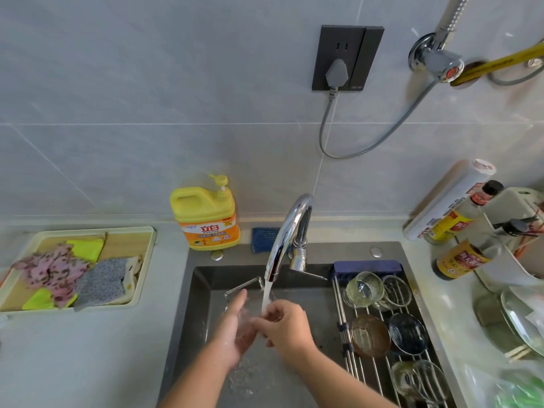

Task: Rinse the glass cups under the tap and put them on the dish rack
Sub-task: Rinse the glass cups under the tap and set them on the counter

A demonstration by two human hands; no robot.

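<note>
A: Okay, lower centre of frame: my left hand (235, 328) cups a glass cup (245, 316) from below, fingers curled on it, so it sits right under the tap (287, 240) stream.

B: Right hand (287, 326)?

A: Fingers at the rim, rubbing I'd guess; can't tell if they're actually gripping.

B: Rack?

A: Dish rack (379, 369) spans the sink (203, 278) at lower right, rinsed cups (365, 288) already there, close for the drop-off.
</note>
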